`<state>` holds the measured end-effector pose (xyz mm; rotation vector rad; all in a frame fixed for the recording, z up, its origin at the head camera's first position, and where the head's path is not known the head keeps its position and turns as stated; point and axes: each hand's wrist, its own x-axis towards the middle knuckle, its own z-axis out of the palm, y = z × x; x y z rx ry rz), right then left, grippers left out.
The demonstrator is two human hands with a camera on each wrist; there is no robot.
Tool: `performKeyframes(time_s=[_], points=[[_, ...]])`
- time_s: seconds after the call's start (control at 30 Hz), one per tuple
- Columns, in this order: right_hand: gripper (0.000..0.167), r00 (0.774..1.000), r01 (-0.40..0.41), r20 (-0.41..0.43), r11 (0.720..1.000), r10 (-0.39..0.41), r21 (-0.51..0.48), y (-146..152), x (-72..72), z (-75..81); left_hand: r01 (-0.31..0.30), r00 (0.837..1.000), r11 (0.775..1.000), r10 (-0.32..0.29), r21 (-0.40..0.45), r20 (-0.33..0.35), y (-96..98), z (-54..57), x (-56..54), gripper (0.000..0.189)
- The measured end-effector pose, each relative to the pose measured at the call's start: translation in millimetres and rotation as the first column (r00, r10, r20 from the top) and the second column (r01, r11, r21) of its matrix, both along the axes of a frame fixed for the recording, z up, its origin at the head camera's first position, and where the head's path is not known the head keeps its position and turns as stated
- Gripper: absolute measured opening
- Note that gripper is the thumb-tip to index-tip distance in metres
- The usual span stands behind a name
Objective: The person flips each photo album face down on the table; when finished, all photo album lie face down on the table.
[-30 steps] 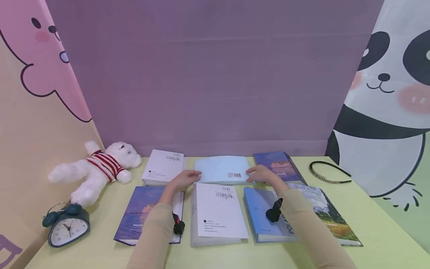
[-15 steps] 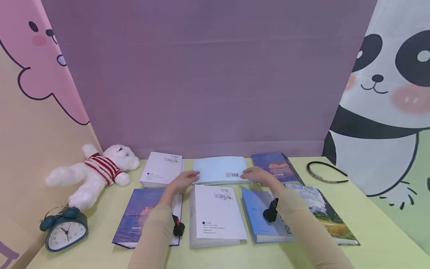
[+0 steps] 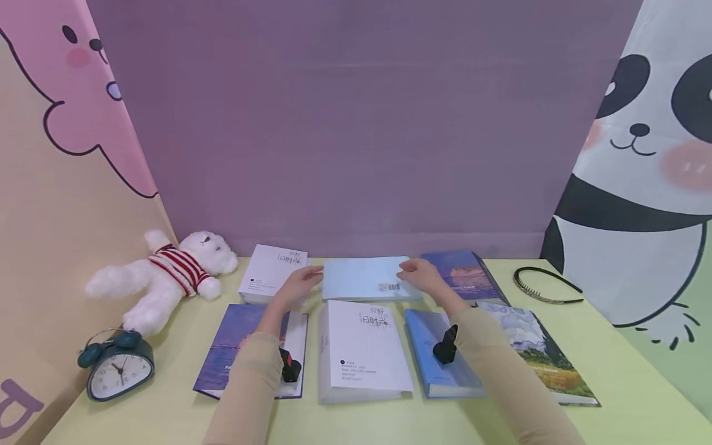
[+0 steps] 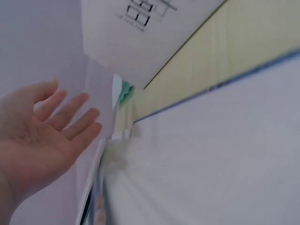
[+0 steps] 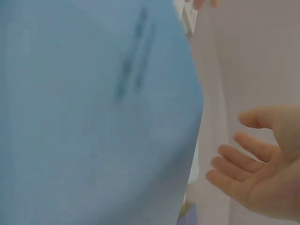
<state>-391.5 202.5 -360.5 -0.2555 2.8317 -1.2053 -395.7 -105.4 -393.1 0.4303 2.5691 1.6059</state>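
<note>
A light blue book with a barcode lies in the middle of the back row. At its left end is my left hand, palm inward; the left wrist view shows its relaxed fingers holding nothing. My right hand hovers over the book's right end, its fingertips overlapping the cover in the head view. In the right wrist view its loosely bent fingers are empty, beside a blue cover. A white book lies in front, between the forearms.
Purple-blue photo albums lie at front left and back right. Another white book, a blue album and a landscape-covered book lie around. A plush bear, alarm clock and headband sit at the sides.
Both hands have lifted from the ends of the light blue book, the left one drawing a little outward. The book stays in about the same place; the head view has shifted slightly.
</note>
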Motion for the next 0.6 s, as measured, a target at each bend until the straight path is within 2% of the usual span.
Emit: performKeyframes(time_s=[0.13, 0.23, 0.4, 0.6], points=[[0.043, 0.994, -0.031, -0.103, 1.000, 0.030, -0.005, -11, -2.7, 5.4, -0.017, 0.998, 0.999, 0.019, 0.040, -0.055, -7.1, 7.8, -1.2, 0.044], [0.040, 0.988, -0.049, -0.145, 0.998, 0.043, -0.042, -24, -2.4, 8.5, -0.020, 0.995, 0.998, 0.025, 0.053, -0.098, -13.2, 13.4, 1.0, 0.043], [0.037, 0.976, -0.084, -0.206, 0.992, 0.064, -0.089, -51, -3.2, 10.7, -0.035, 0.989, 0.998, 0.041, 0.049, -0.141, -26.1, 22.9, 8.0, 0.042], [0.035, 0.954, -0.136, -0.277, 0.989, 0.113, -0.064, -85, -8.8, 6.5, -0.061, 0.982, 0.996, 0.072, 0.063, -0.177, -42.8, 33.3, 18.4, 0.041]])
